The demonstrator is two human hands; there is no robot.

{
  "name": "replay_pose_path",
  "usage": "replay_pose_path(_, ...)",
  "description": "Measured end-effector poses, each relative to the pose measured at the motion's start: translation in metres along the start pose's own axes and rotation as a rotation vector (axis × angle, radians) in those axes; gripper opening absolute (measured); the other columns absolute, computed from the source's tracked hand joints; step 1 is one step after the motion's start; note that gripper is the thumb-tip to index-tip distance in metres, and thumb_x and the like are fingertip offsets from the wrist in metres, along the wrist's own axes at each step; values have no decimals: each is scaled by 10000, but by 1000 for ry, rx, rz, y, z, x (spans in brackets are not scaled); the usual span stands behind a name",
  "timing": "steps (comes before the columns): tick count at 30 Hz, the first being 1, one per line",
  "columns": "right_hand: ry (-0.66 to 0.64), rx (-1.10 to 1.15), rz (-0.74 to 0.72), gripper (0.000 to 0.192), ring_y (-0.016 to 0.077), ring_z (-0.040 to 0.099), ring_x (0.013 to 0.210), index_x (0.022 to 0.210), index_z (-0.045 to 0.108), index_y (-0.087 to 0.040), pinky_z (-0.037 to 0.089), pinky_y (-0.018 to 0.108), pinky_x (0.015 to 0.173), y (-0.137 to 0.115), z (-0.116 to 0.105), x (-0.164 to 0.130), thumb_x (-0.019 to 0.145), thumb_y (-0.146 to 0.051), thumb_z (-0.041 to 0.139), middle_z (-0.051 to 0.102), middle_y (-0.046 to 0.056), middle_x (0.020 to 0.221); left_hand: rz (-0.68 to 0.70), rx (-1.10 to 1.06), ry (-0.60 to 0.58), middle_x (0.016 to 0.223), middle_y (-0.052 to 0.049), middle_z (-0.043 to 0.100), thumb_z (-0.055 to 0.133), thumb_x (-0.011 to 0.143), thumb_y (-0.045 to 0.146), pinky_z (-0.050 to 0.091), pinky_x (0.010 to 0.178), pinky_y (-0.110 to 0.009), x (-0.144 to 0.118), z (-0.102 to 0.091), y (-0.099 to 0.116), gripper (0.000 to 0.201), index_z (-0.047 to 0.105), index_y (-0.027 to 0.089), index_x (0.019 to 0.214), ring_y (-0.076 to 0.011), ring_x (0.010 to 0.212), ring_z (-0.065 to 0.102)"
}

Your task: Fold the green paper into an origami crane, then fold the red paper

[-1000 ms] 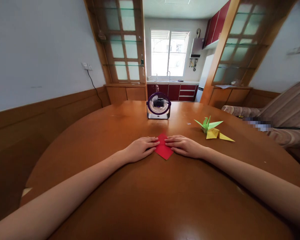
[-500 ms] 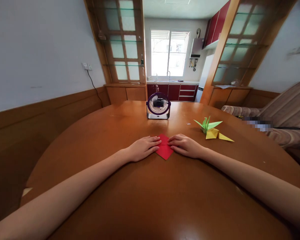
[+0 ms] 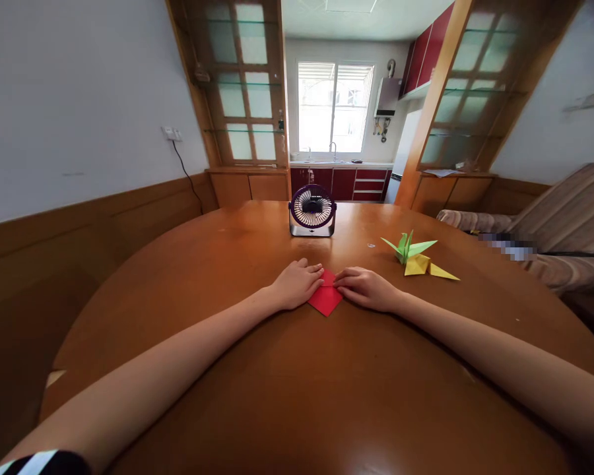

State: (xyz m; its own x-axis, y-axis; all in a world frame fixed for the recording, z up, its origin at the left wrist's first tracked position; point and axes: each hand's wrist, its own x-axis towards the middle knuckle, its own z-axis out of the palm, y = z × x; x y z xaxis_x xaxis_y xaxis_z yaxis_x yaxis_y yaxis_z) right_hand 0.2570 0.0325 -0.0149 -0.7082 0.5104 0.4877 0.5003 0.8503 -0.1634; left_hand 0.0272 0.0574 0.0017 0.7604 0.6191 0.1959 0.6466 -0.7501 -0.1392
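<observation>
A red sheet of origami paper [image 3: 326, 303], folded into a small kite-like shape, lies flat on the wooden table with one point toward me. A crease line runs across its upper part. My left hand [image 3: 297, 285] is at its left edge, fingers bent and pressed together on the paper. From the other side, my right hand [image 3: 369, 289] has curled fingers on the right edge, the thumb side hidden. Both hands cover parts of the paper's sides.
A green folded paper crane [image 3: 406, 249] and a yellow folded paper piece [image 3: 428, 266] stand beyond my right hand. A small purple desk fan [image 3: 312, 208] is at the far side of the round table [image 3: 257, 409]. A striped sofa [image 3: 569, 224] stands at the right.
My left hand has shifted a little right and away from me, its fingers drawing in from lying flat to bent at the paper's upper left edge. My right hand stays nearly in place.
</observation>
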Motion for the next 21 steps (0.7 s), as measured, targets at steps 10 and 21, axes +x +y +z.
replay_pose_path(10, -2, -7, 7, 250, 199, 652, 892, 1041, 710, -156, 545, 360, 812, 1, 1, 0, 940, -221, 490, 680, 122, 1018, -128, -138, -42, 1505, -32, 401, 270, 1006, 364, 206, 1151, -468, -2, 9, 0, 467, 470, 208, 1399, -240, 1397, 337)
replay_pose_path(21, -140, -90, -61, 355, 230, 594, 1067, 1290, 591, -208, 486, 433, 947, -1, -4, 1, 981, -256, 422, 620, 123, 1180, -207, -164, -159, 1583, -43, 196, 124, 990, 371, 33, 1195, -512, -2, 15, 8, 586, 207, 138, 1521, -214, 1472, 164)
